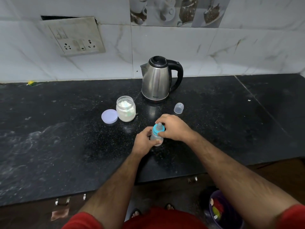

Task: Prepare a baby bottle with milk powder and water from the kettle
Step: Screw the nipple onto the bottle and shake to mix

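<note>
A small clear baby bottle (156,137) stands upright on the black counter (66,138). My left hand (143,142) wraps around its body. My right hand (173,128) grips its blue ring with the teat (158,128) on top. Behind it stands a steel kettle (156,80) with a black lid and handle, spout to the left. An open glass jar of white milk powder (126,110) sits left of the kettle, a scoop lying inside. Its lilac lid (109,116) lies beside it. The bottle's clear cap (178,108) stands on the counter to the right.
A tiled wall with a socket plate (74,37) rises behind the counter. The counter's front edge runs below my forearms, with drawer handles (192,180) under it. A dark bin (222,212) stands on the floor at lower right.
</note>
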The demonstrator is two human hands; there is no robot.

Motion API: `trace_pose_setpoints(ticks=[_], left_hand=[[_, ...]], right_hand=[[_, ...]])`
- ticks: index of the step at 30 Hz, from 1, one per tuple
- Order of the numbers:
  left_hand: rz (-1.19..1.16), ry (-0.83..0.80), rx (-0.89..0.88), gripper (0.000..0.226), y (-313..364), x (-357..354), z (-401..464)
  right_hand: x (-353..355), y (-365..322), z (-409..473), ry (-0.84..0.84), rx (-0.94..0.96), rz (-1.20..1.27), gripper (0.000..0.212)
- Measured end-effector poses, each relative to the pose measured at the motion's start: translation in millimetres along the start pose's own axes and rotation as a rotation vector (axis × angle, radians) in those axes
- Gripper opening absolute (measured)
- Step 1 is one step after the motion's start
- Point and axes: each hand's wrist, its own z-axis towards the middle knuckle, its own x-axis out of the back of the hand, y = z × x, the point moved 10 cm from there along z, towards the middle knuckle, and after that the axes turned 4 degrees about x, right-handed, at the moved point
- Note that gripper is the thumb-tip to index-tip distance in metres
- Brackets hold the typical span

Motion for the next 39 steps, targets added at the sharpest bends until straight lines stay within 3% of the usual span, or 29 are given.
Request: trace_pose_setpoints(ticks=[9,19,24,26,29,35,39], left_hand=[[-0.016,0.002,-0.005,0.051,-2.0,0.3,0.3],[0.007,0.006,-0.037,0.053,-2.4,1.4,1.3],[0.022,0.000,-0.012,0.051,-4.3,1.3,2.0],[0.029,0.001,-0.003,0.051,-3.8,1.6,1.1],[0.025,-0.003,0.001,0.048,-2.9,1.2,0.9],[0.036,0.000,-0.004,0.045,-3.1,2.0,0.6],[0.035,-0.009,0.008,0.046,-3.6,1.8,1.1]], right_hand=[[-1.5,1.9,0.6,0.059,-0.057,-0.076,0.032],[7.0,15.8,5.2,0.082,-0.210,-0.256,0.066],[-0.7,9.1,11.0,-0.190,-0.029,-0.048,0.066],[-6.6,7.0,11.6,-0.225,0.013,-0.051,0.055],[-2.3,8.1,12.8,-0.101,-0.012,-0.104,0.031],[0.8,12.8,5.8,0.062,-0.147,-0.365,0.066],[1.4,13.2,8.9,-0.053,-0.071,-0.221,0.069]])
